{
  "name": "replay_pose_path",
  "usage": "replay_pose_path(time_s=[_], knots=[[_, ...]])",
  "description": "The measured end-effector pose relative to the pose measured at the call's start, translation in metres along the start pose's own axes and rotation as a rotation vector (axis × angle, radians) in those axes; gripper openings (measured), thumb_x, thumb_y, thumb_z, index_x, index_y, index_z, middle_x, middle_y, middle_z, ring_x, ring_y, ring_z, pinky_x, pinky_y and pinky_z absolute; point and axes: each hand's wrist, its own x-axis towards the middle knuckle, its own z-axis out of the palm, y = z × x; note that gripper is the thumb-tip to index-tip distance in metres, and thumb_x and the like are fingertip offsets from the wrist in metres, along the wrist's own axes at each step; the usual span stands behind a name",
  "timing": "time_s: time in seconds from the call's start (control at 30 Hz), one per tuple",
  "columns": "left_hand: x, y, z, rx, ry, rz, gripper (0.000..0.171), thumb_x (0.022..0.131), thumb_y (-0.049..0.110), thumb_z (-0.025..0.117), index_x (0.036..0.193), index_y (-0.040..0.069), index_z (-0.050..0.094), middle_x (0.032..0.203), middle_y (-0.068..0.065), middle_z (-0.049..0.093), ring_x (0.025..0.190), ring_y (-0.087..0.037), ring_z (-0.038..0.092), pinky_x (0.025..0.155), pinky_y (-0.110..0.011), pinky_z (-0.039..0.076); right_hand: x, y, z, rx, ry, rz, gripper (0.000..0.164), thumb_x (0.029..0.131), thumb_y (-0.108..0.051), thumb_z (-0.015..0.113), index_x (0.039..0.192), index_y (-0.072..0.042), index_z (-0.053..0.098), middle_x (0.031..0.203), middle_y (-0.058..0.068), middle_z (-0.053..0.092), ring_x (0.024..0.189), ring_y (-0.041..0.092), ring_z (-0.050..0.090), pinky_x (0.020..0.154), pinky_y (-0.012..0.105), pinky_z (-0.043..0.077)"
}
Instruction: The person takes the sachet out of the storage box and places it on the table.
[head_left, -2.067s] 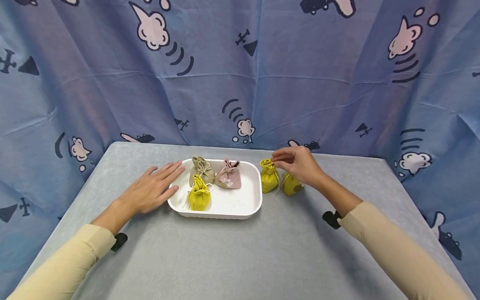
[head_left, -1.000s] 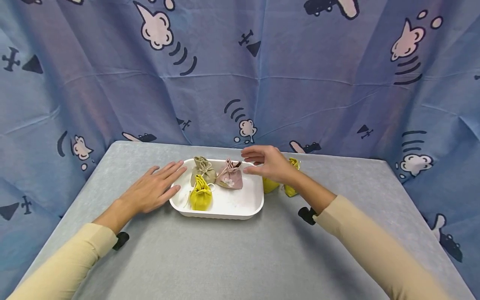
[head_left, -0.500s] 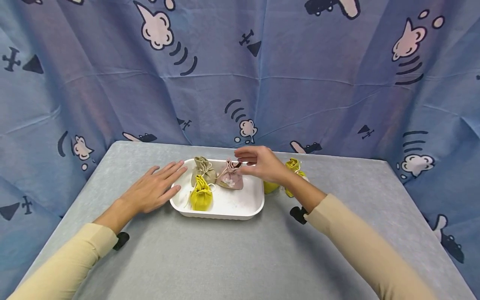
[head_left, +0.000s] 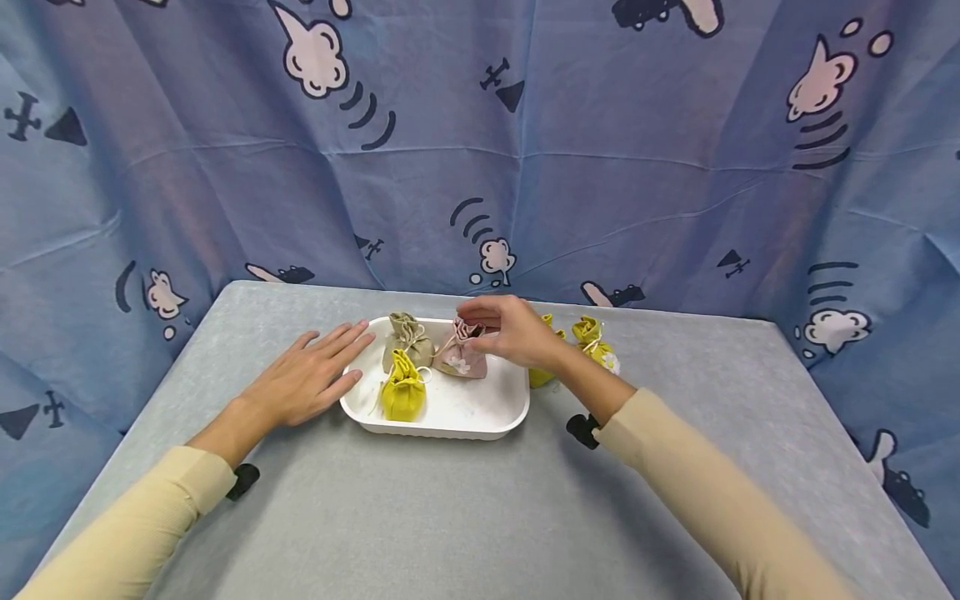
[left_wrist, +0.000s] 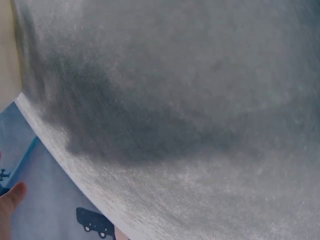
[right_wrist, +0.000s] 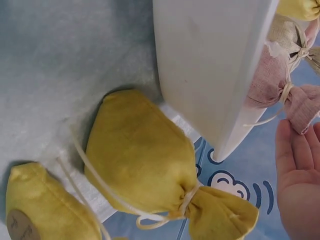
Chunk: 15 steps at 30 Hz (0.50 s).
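A pink drawstring pouch [head_left: 459, 360] with a white flower stands in the white tray [head_left: 465, 421]. My right hand [head_left: 517, 332] is at its gathered top, thumb in front and fingers behind, spread apart. In the right wrist view the fingertips [right_wrist: 283, 131] are right at the end of the pink pouch's neck. My left hand [head_left: 311, 379] lies with straight fingers over the tray's left rim. Beside the pink pouch in the tray are a beige pouch [head_left: 408, 346] and a yellow pouch [head_left: 402, 393].
Two more yellow pouches stand on the grey table [head_left: 420, 517] right of the tray. The nearer-to-tray pouch [right_wrist: 142, 150] is partly behind my right hand in the head view; the other pouch [head_left: 596, 343] bears a white flower. A patterned blue curtain [head_left: 420, 200] hangs behind.
My right hand has moved left from the yellow pouches beside the tray, over the tray's right rim, to the pink pouch's top. My left hand has stayed at the tray's left rim.
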Motion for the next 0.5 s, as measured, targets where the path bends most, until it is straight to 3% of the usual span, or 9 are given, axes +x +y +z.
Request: replay_pose_path(time_s=[0.5], knots=[[0.0005, -0.0009, 0.0013, 0.003, 0.014, 0.008, 0.061, 0.107, 0.044, 0.036, 0.159, 0.015, 0.026, 0.165, -0.006, 0.022, 0.148, -0.032, 0.027, 0.112, -0.062, 0.025, 0.0081, -0.0021, 0.0094, -0.009, -0.012, 0.002, 0.046, 0.086, 0.007, 0.073, 0.13, 0.008, 0.059, 0.128, 0.022, 0.063, 0.12, 0.03, 0.061, 0.101, 0.031, 0.047]])
